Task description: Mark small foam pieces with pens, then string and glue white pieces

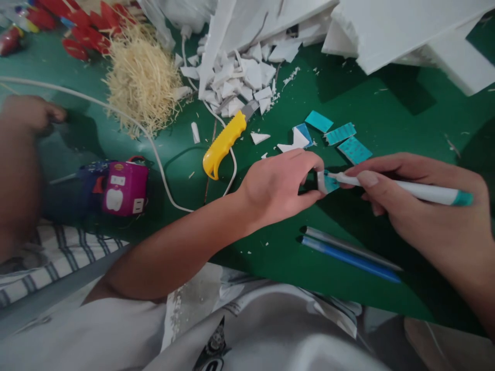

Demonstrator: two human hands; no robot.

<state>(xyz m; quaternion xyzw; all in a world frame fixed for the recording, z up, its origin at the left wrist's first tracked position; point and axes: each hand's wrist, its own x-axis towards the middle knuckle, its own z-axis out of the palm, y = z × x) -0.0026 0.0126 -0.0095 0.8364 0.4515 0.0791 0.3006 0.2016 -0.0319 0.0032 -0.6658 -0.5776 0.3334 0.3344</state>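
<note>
Between the thumb and forefinger of my left hand (276, 183) is a small white foam piece (328, 182) with a teal-coloured face. My right hand (429, 206) grips a white marker (419, 190) with a teal end cap, and its tip touches the coloured face. Just beyond my hands lie several blue-green foam pieces (355, 150), some with darker marks. A blue pen (350, 258) and a grey pen (351, 248) rest side by side below my right hand. Left of the foam pieces lies a yellow utility knife (225, 146), its blade towards the white scraps.
White foam scraps (249, 74) are heaped at the back, beside large foam sheets (390, 31). Straw-like shreds (141, 82) and red items (87, 31) lie at the back left. A white cable (154, 149) crosses the green table near a magenta box (126, 188). Another person's hand (33, 113) is at far left.
</note>
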